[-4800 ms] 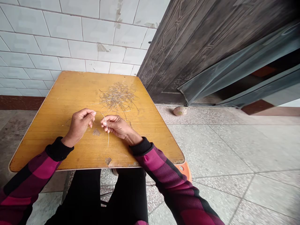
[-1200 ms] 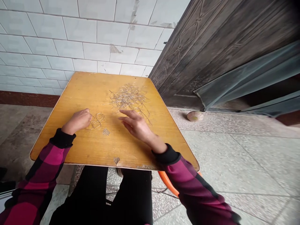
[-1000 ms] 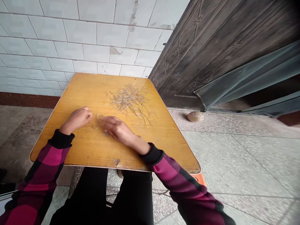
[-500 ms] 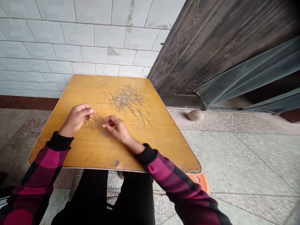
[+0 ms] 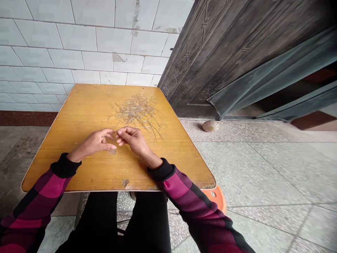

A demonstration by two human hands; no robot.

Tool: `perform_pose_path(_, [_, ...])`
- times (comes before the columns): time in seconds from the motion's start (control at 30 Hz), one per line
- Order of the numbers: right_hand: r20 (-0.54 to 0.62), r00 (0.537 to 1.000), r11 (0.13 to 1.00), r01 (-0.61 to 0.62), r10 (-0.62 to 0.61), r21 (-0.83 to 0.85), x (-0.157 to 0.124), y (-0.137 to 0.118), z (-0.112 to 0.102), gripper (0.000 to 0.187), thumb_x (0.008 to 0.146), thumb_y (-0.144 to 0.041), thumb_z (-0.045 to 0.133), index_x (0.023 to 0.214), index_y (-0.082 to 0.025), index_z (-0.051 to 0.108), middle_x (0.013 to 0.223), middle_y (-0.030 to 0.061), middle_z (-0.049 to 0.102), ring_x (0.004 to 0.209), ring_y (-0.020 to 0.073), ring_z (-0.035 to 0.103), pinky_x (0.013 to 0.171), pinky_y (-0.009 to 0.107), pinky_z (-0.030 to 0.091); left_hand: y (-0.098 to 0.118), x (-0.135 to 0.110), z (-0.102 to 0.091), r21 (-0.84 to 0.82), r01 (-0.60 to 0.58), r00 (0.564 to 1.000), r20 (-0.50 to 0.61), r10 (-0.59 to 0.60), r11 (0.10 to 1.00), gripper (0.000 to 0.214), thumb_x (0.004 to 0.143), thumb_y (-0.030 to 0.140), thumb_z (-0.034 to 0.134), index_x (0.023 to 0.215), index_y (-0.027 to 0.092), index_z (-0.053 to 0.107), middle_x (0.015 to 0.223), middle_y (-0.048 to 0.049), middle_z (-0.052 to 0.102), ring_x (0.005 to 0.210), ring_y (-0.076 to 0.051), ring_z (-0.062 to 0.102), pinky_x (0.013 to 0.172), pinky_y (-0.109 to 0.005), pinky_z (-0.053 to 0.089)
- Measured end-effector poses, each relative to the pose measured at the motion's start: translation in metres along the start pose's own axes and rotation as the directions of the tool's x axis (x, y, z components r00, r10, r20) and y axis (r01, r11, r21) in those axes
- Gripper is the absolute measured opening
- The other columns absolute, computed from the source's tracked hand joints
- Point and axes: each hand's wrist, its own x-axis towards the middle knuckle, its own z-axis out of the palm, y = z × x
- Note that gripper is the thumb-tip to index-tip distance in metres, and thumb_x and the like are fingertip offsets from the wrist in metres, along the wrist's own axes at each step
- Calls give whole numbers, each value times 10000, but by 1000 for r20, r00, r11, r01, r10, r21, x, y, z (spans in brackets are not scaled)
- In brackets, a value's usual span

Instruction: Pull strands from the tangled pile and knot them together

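My left hand (image 5: 98, 142) and my right hand (image 5: 131, 137) meet fingertip to fingertip over the middle of a yellow wooden table (image 5: 79, 165). Both pinch a thin piece of bent silver wire (image 5: 114, 136) between them; most of it is hidden by the fingers. Just beyond the hands lies a loose tangled pile of silver wire (image 5: 135, 110) on the far half of the table. Both sleeves are magenta and black plaid.
A white tiled wall (image 5: 79, 52) stands behind the table. A dark carved metal door (image 5: 237, 52) runs along the right. A small round object (image 5: 210, 125) lies on the speckled floor by the door. An orange stool edge (image 5: 217, 196) shows under the table's right corner.
My right hand left the wire pile and came back to the looped wire by my left hand. Both hands have lifted it and closed together on it.
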Motion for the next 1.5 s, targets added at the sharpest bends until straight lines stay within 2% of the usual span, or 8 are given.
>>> perform_pose_path(0.23, [-41,981,924,164,-190,-344,2,1,-14,317,815,-469,636,839,-156,681,625,-14,594,511,82,533,514,225,454,-3,2,-1,214,-48,999,-4,50,976,195,802,315,569,804,146,665,657,2,607,610,-116,543,588,-236,415])
perform_pose_path(0.5, [248,828,396,476,-503,-786,-1,-1,-23,250,940,-293,505,956,-172,724,766,54,647,699,132,581,663,253,444,-4,2,-11,62,-16,999,-31,18,998,342,843,398,546,608,150,549,594,21,511,505,-69,377,495,-212,296])
perform_pose_path(0.83, [318,826,112,411,-466,-905,-1,-3,-34,287,968,-229,429,1041,-189,704,791,55,620,678,131,548,597,242,383,3,0,-14,-84,144,989,-24,-146,986,259,786,380,587,761,129,645,516,48,429,431,-54,302,431,-209,197])
perform_pose_path(0.97, [270,827,103,364,-494,-926,-2,-8,-37,301,974,-242,414,1045,-186,702,839,67,635,713,138,563,619,249,399,3,-1,-17,-45,145,989,-21,-146,988,268,785,392,577,749,137,654,505,49,437,428,-56,310,429,-204,216])
perform_pose_path(1.1, [255,855,181,368,-452,-912,-2,-9,-36,281,960,-265,444,1034,-178,701,847,72,644,736,146,575,660,261,417,-2,3,-18,147,74,996,-59,-66,986,264,775,388,595,661,157,653,596,-1,594,549,-103,499,530,-222,375])
perform_pose_path(1.2, [258,878,244,375,-404,-894,-3,-10,-35,253,940,-255,474,1020,-178,701,856,71,654,751,153,581,682,269,423,-7,6,-19,238,24,981,-193,23,971,233,741,381,642,795,161,696,833,-50,708,756,-169,613,671,-271,460])
perform_pose_path(1.3, [261,892,281,375,-369,-883,-3,-10,-33,233,922,-224,492,994,-165,706,852,74,664,755,156,586,693,274,425,-6,5,-17,189,10,936,-348,57,982,324,786,429,607,933,154,693,924,-70,710,773,-167,608,637,-260,466])
perform_pose_path(1.5, [263,896,372,396,-358,-840,-4,-13,-28,193,894,-174,531,927,-136,717,821,76,681,749,146,593,701,268,431,3,-1,-4,85,-8,973,-231,27,996,371,770,423,666,1005,137,671,879,-65,699,664,-119,556,562,-228,430])
